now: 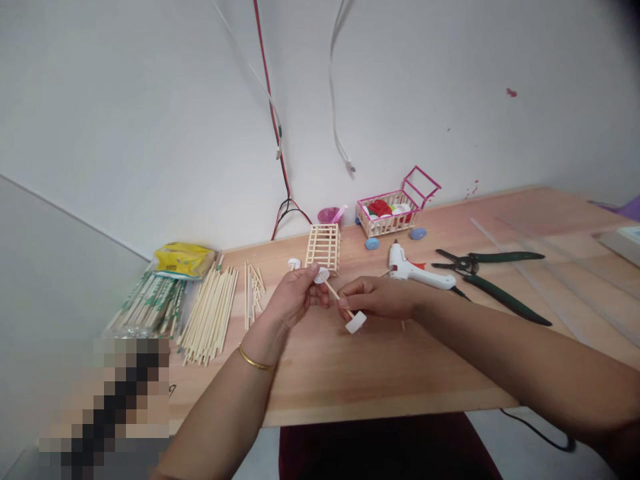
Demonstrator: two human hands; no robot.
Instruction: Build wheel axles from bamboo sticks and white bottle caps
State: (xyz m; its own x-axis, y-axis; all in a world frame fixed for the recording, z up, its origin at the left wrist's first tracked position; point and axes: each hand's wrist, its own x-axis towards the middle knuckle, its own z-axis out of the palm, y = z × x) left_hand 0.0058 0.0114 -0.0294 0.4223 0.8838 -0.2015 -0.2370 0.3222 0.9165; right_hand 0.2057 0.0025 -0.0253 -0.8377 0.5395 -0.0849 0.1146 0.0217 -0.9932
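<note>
Both hands hold one wooden stick (334, 291) with a white cap (355, 323) on its near end and another white cap (321, 274) at its far end. My left hand (294, 293) pinches the far end by the cap. My right hand (376, 297) grips the stick near the lower cap. They hover above the wooden table (350, 373). Just behind stands a small frame of wooden sticks (323, 246).
A pile of loose sticks (210, 313) and packed chopsticks (147, 303) lie at the left with a yellow packet (183, 259). A white glue gun (415, 270), green-handled pliers (493, 277), a pink stick cart (395, 210), a pink cup (329, 215) and hanging cables (273, 120) are behind.
</note>
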